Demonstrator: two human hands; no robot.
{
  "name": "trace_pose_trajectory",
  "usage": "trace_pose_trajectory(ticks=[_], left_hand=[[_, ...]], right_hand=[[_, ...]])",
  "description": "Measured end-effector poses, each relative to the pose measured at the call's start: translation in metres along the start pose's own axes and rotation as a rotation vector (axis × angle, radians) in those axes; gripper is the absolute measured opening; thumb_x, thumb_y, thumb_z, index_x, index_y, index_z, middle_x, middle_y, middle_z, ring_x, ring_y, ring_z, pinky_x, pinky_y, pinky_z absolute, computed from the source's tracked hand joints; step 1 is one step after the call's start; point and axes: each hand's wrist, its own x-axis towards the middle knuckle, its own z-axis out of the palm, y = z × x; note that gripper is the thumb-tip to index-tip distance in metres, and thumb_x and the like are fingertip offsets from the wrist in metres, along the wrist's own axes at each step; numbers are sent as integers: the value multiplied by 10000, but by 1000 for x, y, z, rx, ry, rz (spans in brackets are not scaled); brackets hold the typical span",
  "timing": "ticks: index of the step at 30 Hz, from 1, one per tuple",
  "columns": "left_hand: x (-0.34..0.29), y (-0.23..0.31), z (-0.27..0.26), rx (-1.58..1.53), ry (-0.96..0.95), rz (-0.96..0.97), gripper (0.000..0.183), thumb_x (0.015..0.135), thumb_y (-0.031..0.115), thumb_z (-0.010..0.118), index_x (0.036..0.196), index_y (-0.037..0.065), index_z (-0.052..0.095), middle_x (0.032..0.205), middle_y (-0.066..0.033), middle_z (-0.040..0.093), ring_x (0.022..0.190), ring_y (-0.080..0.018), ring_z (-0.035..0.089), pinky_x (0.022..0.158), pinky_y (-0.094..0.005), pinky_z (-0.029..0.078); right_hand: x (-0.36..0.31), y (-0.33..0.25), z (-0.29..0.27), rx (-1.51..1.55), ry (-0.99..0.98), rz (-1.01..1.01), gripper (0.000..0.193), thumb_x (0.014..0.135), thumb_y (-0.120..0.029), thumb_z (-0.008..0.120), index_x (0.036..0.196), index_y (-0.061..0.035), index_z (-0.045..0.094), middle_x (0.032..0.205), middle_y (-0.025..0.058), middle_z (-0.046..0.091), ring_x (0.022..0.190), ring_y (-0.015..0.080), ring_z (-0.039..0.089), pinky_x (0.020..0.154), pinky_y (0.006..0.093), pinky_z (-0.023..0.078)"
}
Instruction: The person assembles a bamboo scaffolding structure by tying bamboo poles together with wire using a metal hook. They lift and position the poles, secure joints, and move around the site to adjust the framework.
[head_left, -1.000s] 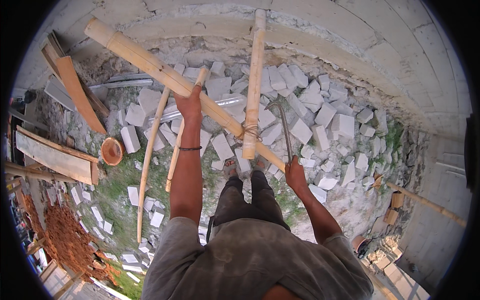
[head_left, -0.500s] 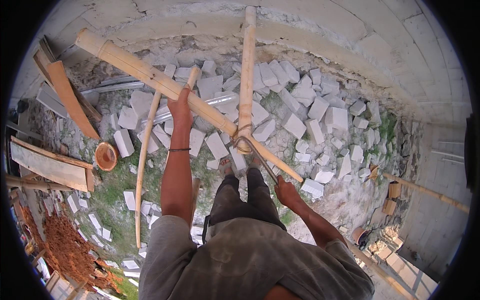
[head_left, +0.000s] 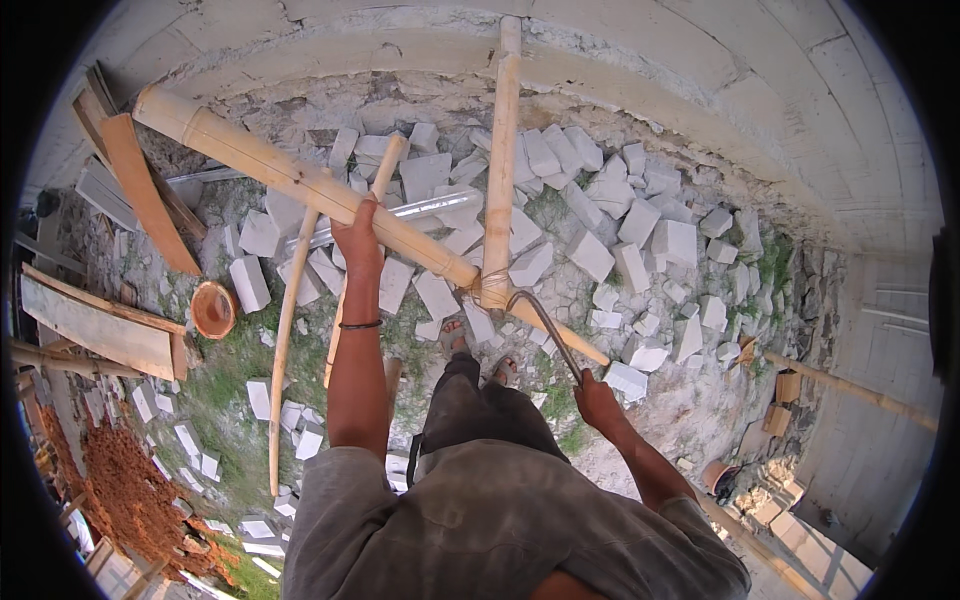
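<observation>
A thick bamboo pole (head_left: 265, 160) slants down from upper left to the middle. My left hand (head_left: 358, 242) is closed round its lower half. Where it meets a second bamboo pole (head_left: 500, 165), which runs up toward the wall, a wire lashing (head_left: 487, 284) wraps the joint. My right hand (head_left: 600, 402) grips the lower end of a dark metal crowbar (head_left: 562, 348). Its curved hook lies beside the lashing, on the right of the joint; I cannot tell whether it touches the wire. A tapering bamboo end (head_left: 575, 342) sticks out to the lower right.
Broken white blocks (head_left: 590, 255) cover the ground below the wall (head_left: 640, 60). Thin bamboo poles (head_left: 284, 365) stand left of my arm. Farther left are a round bucket (head_left: 213, 310), wooden boards (head_left: 145, 195) and reddish soil (head_left: 125, 490).
My right hand and the crowbar have moved right, drawing the hook from the lashing's left to its right side. The left-hand pole has shifted slightly left. My right foot has moved back.
</observation>
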Motion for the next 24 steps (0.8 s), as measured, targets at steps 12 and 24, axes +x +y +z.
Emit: trace_pose_trajectory(ticks=[12, 24], left_hand=[[-19, 6, -4, 73, 112, 79, 257, 786, 19, 605, 1020, -47, 523, 862, -112, 593, 731, -213, 614, 709, -339, 531], [-11, 5, 0, 15, 23, -14, 289, 785, 44, 605, 1042, -39, 502, 868, -134, 590, 748, -226, 616, 713, -341, 510]], right_hand=[[-6, -14, 8, 265, 138, -113, 295, 889, -162, 539, 1079, 25, 411, 709, 344, 571, 727, 533, 568, 647, 595, 445], [35, -50, -12, 236, 372, -222, 253, 891, -141, 529, 1047, 24, 417, 676, 299, 589, 673, 494, 588, 594, 567, 463]])
